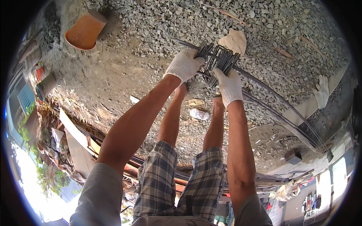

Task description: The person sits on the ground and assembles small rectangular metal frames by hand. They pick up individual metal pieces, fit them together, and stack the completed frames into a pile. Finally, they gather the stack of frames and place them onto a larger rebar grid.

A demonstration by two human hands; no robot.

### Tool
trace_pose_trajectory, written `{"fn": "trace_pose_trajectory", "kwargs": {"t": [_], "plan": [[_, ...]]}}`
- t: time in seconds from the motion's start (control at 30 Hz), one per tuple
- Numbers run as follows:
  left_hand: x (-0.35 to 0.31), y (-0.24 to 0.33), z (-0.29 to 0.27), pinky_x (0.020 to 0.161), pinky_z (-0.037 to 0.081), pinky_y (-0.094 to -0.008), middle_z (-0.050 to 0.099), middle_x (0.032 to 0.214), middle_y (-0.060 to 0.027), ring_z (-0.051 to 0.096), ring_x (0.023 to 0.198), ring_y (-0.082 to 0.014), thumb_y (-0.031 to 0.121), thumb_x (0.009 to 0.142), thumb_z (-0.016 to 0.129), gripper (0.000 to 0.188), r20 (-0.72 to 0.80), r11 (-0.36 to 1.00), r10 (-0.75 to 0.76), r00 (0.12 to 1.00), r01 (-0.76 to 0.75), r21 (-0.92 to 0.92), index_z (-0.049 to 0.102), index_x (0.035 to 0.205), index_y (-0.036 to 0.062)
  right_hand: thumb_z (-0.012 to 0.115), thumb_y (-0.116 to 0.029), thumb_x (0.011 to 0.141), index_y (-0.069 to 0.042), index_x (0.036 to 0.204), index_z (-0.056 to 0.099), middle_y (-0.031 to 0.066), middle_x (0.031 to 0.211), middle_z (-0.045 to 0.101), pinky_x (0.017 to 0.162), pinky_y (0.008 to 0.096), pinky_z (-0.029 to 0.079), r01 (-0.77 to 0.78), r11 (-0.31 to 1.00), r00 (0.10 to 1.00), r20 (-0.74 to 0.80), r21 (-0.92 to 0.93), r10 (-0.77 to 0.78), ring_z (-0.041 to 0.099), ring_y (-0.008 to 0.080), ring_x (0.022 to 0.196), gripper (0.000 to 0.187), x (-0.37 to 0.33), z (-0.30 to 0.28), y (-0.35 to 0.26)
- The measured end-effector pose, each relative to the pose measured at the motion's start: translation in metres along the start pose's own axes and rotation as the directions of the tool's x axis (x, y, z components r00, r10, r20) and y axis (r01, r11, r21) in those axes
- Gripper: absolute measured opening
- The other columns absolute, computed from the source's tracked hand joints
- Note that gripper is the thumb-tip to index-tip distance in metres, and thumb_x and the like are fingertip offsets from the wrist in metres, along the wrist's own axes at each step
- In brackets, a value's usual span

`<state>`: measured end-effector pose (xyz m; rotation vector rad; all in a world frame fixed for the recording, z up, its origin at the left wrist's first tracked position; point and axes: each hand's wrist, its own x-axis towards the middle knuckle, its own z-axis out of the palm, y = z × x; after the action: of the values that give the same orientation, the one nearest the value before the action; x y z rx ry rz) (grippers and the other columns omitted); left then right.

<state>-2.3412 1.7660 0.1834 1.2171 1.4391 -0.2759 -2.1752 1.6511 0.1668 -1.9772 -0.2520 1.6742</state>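
Note:
My left hand (184, 64), in a white knit glove, is closed around the left bunch of dark bent-wire rebar stirrups (204, 50). Gloved the same way, my right hand (230, 86) grips a thicker bunch of rebar stirrups (227, 60) beside it, thumb on top. A small gap with a few stirrups lies between the two bunches. Long steel bars (271, 87) pass through the stirrups, sticking out past my left hand and curving away to the lower right. The fingers under both bunches are hidden.
Grey gravel (279, 26) covers the ground ahead, with a flat tan piece (234, 40) just beyond the stirrups. An orange bucket (85, 31) lies tipped at the upper left. A loose white glove (321, 92) rests at the right. A crumpled plastic item (199, 114) sits between my feet.

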Motion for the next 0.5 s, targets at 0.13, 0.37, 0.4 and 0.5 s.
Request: {"fn": "trace_pose_trajectory", "kwargs": {"t": [0.13, 0.37, 0.4, 0.5], "plan": [[-0.004, 0.0, 0.041, 0.086, 0.056, -0.0463, 0.076, 0.093, -0.0238, 0.075, 0.09, -0.0362, 0.031, 0.097, 0.07, 0.038, -0.108, 0.996, -0.094, 0.99, 0.094, -0.003, 0.076, 0.114, -0.0027, 0.074, -0.017, 0.096, 0.005, 0.102, 0.077, 0.0048, 0.085, 0.074, 0.069, 0.0321, 0.048, -0.034, 0.997, 0.999, -0.041, -0.066, 0.032, 0.058, 0.012, 0.075, 0.023, -0.006, -0.023, 0.0], [-0.001, 0.021, 0.077, 0.088, 0.057, -0.0538, 0.075, 0.096, -0.0304, 0.073, 0.098, -0.0486, 0.033, 0.093, 0.069, 0.038, 0.001, 1.0, 0.004, 1.0, -0.004, 0.021, 0.076, 0.106, -0.0022, 0.075, -0.014, 0.097, 0.005, 0.108, 0.076, 0.003, 0.092, 0.075, 0.075, 0.0298, 0.051, -0.104, 0.993, 0.994, -0.025, -0.056, 0.103, 0.063, 0.0104, 0.081, 0.022, -0.008, -0.071, 0.007], [0.001, 0.026, 0.082, 0.091, 0.058, -0.0551, 0.075, 0.099, -0.032, 0.073, 0.102, -0.0506, 0.033, 0.092, 0.069, 0.037, 0.027, 1.0, 0.0, 1.0, 0.0, 0.013, 0.076, 0.104, -0.002, 0.075, -0.014, 0.097, 0.005, 0.109, 0.076, 0.0031, 0.093, 0.075, 0.076, 0.0298, 0.052, -0.105, 0.994, 0.994, -0.021, -0.008, 0.105, 0.063, 0.0105, 0.082, 0.022, -0.009, -0.075, 0.009], [0.007, 0.034, 0.102, 0.093, 0.058, -0.0546, 0.075, 0.105, -0.0327, 0.072, 0.106, -0.0501, 0.033, 0.092, 0.068, 0.038, 0.059, 0.999, 0.026, 0.998, -0.028, 0.032, 0.077, 0.105, -0.0019, 0.073, -0.011, 0.098, 0.005, 0.111, 0.076, 0.0037, 0.095, 0.075, 0.077, 0.0304, 0.053, -0.111, 0.993, 0.993, -0.02, 0.038, 0.112, 0.064, 0.0106, 0.083, 0.022, -0.011, -0.089, 0.01]]}}
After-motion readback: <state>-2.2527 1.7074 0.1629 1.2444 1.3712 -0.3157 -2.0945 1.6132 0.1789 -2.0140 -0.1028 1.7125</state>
